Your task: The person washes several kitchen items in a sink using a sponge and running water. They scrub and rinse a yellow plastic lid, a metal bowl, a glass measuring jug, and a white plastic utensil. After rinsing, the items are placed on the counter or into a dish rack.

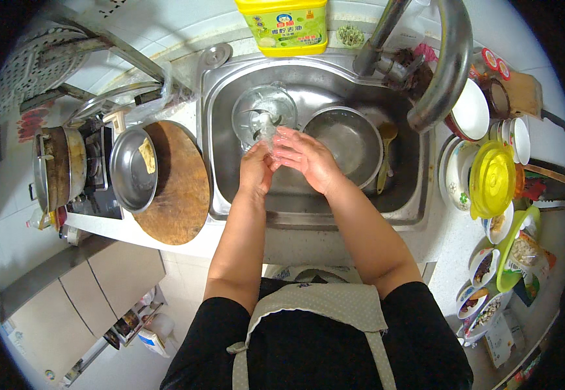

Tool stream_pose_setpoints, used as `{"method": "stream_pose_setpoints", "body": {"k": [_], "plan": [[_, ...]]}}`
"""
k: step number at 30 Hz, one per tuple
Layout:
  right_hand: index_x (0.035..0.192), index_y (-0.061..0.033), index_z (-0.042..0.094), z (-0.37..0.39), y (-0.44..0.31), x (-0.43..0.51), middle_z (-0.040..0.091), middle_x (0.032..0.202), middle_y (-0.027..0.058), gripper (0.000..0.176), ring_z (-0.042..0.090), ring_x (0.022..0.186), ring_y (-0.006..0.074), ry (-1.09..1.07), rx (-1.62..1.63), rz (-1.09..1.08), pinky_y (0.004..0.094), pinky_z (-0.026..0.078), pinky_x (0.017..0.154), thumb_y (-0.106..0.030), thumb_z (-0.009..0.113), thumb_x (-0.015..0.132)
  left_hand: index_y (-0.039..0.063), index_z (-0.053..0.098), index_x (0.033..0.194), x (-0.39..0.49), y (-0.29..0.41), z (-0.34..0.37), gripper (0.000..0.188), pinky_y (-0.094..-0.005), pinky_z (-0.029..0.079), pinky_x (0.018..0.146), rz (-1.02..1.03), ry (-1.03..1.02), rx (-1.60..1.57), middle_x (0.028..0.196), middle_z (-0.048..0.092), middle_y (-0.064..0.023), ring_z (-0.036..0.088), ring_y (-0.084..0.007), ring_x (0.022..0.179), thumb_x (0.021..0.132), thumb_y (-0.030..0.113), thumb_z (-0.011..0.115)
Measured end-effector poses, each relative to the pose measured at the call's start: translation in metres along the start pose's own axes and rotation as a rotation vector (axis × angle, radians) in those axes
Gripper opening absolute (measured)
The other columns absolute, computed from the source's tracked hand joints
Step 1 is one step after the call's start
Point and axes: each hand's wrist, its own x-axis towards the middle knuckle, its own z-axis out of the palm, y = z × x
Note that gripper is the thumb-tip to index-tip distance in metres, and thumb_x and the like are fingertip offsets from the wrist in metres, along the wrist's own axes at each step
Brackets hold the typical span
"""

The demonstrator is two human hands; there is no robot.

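Observation:
My left hand (257, 168) is over the sink (282, 207), its fingers closed around the lower end of a food chopper blade (264, 124) with a clear shaft and several dark curved blades. Beside it my right hand (306, 158) is wet, its fingers stretched towards the shaft and the left fingertips; whether they touch the shaft is hard to tell. Behind the blade a clear glass bowl (247, 100) rests in the sink. To the right stands a round steel pan (348, 141), partly hidden by my right hand. A yellowish spoon (385, 156) lies along its right side.
The metal faucet (443, 73) arches over the sink's back right. A yellow detergent jug (285, 29) stands behind. Left are a wooden chopping board (180, 190), a steel basin (133, 170) and a pot (58, 165) near the stove. Bowls and a yellow lid (493, 179) crowd the right counter.

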Motion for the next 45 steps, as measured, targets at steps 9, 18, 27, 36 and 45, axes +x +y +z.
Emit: {"method": "stream_pose_setpoints", "body": {"k": [9, 18, 27, 36, 45], "plan": [[0.132, -0.004, 0.053, -0.127, 0.036, -0.001, 0.065, 0.113, 0.0117, 0.038, 0.062, 0.096, 0.0218, 0.895, -0.476, -0.173, 0.0328, 0.049, 0.084, -0.014, 0.05, 0.096, 0.004, 0.054, 0.117, -0.01, 0.004, 0.03, 0.028, -0.0296, 0.054, 0.071, 0.054, 0.138, 0.167, 0.1, 0.069, -0.01, 0.068, -0.017, 0.085, 0.092, 0.013, 0.064], [0.136, -0.0065, 0.051, -0.013, 0.012, -0.011, 0.061, 0.126, 0.0093, 0.042, 0.056, 0.116, 0.0213, 0.04, -0.202, -0.03, 0.0376, 0.042, 0.097, -0.029, 0.049, 0.1, 0.006, 0.059, 0.107, 0.001, -0.016, 0.022, 0.016, -0.0265, 0.053, 0.068, 0.052, 0.203, 0.17, 0.088, 0.067, -0.0047, 0.065, -0.015, 0.077, 0.092, 0.011, 0.061], [0.128, -0.0002, 0.057, -0.088, 0.012, -0.015, 0.067, 0.112, 0.0104, 0.035, 0.06, 0.104, 0.0192, 0.501, -0.729, -0.069, 0.0284, 0.043, 0.097, -0.014, 0.052, 0.096, 0.004, 0.035, 0.128, -0.015, -0.004, 0.031, 0.034, -0.0278, 0.051, 0.071, 0.054, 0.125, 0.203, 0.109, 0.067, -0.0132, 0.066, -0.0187, 0.092, 0.098, 0.009, 0.049], [0.129, -0.0025, 0.055, -0.093, 0.038, 0.006, 0.065, 0.114, 0.0139, 0.043, 0.063, 0.104, 0.0244, 0.296, 0.068, 0.0, 0.0358, 0.051, 0.088, -0.008, 0.063, 0.088, 0.003, 0.038, 0.121, -0.032, -0.003, 0.034, 0.033, -0.0279, 0.052, 0.077, 0.115, 0.123, 0.303, 0.108, 0.066, -0.0119, 0.065, -0.0157, 0.093, 0.093, 0.004, 0.054], [0.116, -0.0001, 0.061, -0.026, 0.022, -0.013, 0.068, 0.108, 0.0151, 0.037, 0.065, 0.097, 0.0249, 0.273, -0.908, -0.304, 0.0344, 0.05, 0.084, -0.03, 0.056, 0.095, -0.003, 0.053, 0.124, -0.037, -0.013, 0.052, 0.034, -0.0264, 0.053, 0.075, 0.17, 0.025, 0.314, 0.099, 0.068, -0.0105, 0.065, -0.0146, 0.089, 0.091, 0.002, 0.06]]}}
